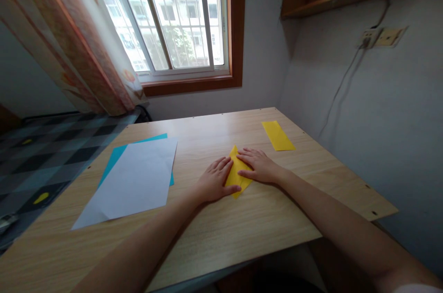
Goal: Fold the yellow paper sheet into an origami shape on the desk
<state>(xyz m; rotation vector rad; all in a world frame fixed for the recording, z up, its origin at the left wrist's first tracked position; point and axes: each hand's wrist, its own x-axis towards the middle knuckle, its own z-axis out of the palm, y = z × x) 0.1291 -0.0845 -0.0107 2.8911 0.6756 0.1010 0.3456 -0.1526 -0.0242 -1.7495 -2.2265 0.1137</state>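
A folded piece of yellow paper (236,174) lies on the wooden table (221,242), diamond-shaped with one corner pointing away from me and one toward me. My left hand (216,180) rests on its left side, fingers stretched out and thumb lying across the lower part. From the other side, my right hand (259,164) presses flat on its right edge, with the fingers spread and the thumb reaching inward. Both hands partly cover the paper's sides, so its side corners are mostly hidden.
At the left lie a white sheet (134,177) and, beneath it, a turquoise sheet (116,157). A yellow paper strip (278,135) is near the table's far right edge. A checked bed cover (41,159) borders the left side; a power cord (341,85) hangs along the right wall.
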